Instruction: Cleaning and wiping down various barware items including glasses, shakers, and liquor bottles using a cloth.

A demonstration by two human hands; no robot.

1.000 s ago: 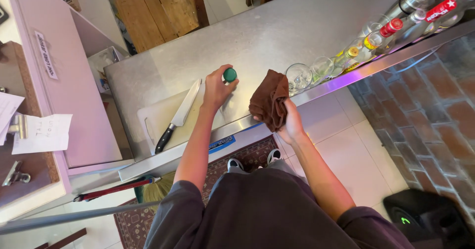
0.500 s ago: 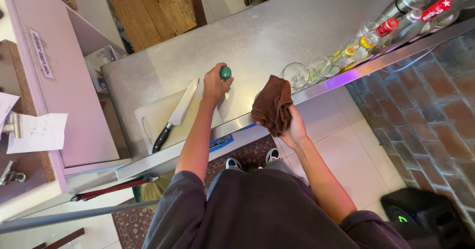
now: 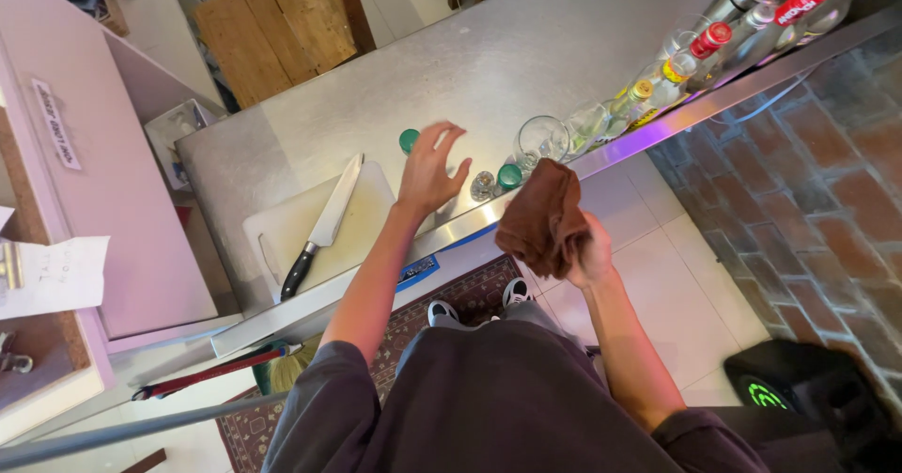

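Observation:
My left hand (image 3: 429, 170) hovers open above the steel counter (image 3: 526, 60), fingers spread, holding nothing. A small green cap (image 3: 409, 139) sits on the counter just left of its fingertips. My right hand (image 3: 589, 252) is closed on a crumpled brown cloth (image 3: 543, 219), held off the counter's front edge above the floor. A white cutting board (image 3: 301, 219) lies left of my left hand with a black-handled knife (image 3: 324, 224) on it. A small shot glass (image 3: 483, 186) and a second green cap (image 3: 509, 175) stand between my hands.
An upturned stemless glass (image 3: 542, 138) and a row of bottles (image 3: 714, 36) run along the counter's right side. A pink cabinet (image 3: 85, 154) stands on the left, a rug (image 3: 442, 294) lies on the floor by my feet, and a brick wall (image 3: 808, 172) is on the right.
My left hand let go of the green cap and lifted open to its right. My right hand with the cloth moved back off the counter edge.

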